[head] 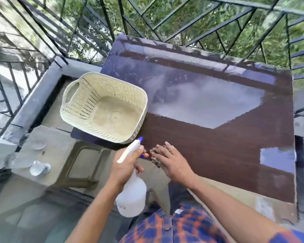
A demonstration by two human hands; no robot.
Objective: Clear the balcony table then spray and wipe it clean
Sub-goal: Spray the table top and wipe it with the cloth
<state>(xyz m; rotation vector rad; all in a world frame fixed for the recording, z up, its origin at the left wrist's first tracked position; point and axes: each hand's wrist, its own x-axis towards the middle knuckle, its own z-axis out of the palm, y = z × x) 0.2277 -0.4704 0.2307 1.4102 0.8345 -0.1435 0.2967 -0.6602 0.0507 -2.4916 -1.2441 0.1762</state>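
Observation:
The dark brown glossy table fills the middle and right of the head view. My left hand is shut on a white spray bottle with a blue nozzle tip, held just off the table's near left corner and pointing toward the tabletop. My right hand lies flat, fingers spread, pressing a dark brownish cloth onto the table's near left corner. A cream perforated plastic basket, with nothing inside, sits at the table's left edge and overhangs it.
A black metal railing runs behind and to both sides of the table, with greenery beyond. On the grey ledge at left lie a white cup and a small saucer. A brown plastic stool stands below the basket.

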